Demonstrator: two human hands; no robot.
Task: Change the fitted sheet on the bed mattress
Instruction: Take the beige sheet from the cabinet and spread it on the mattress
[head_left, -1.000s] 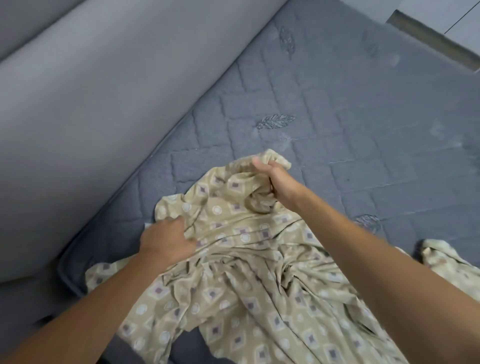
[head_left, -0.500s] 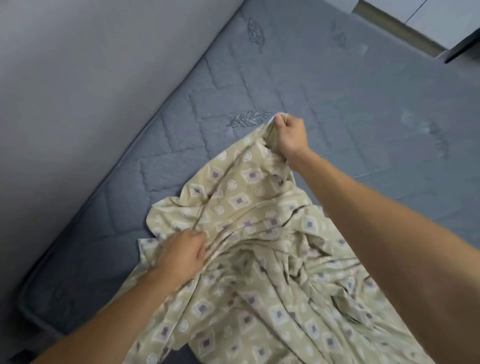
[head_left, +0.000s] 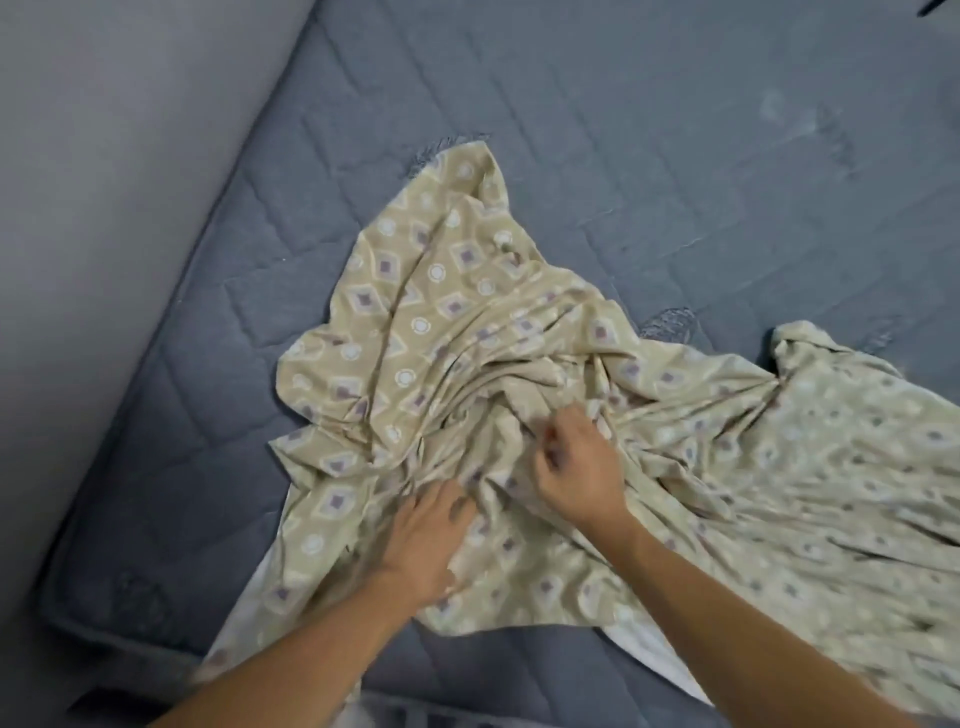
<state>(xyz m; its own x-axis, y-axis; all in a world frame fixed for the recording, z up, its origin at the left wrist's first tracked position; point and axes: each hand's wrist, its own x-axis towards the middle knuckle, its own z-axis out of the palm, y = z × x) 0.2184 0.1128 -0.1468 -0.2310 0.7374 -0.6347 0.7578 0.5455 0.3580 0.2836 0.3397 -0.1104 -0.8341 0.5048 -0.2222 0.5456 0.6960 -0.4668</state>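
A beige fitted sheet (head_left: 447, 312) with a diamond and circle print lies bunched on the bare blue-grey quilted mattress (head_left: 649, 156). One corner of it lies spread flat toward the far side, and the rest trails off to the right. My left hand (head_left: 426, 540) digs its curled fingers into the folds at the sheet's near middle. Just to its right, my right hand (head_left: 576, 467) has its fingers curled into a ridge of gathered fabric. Motion blur hides the fingertips of both hands.
A grey padded wall or headboard (head_left: 114, 208) runs along the mattress's left side. The mattress's near left corner (head_left: 93, 608) shows below it. White underside fabric of the sheet (head_left: 654, 660) hangs over the near edge.
My right hand let go of the sheet corner it had stretched far out and came back next to my left hand. That corner now lies flat on the mattress.
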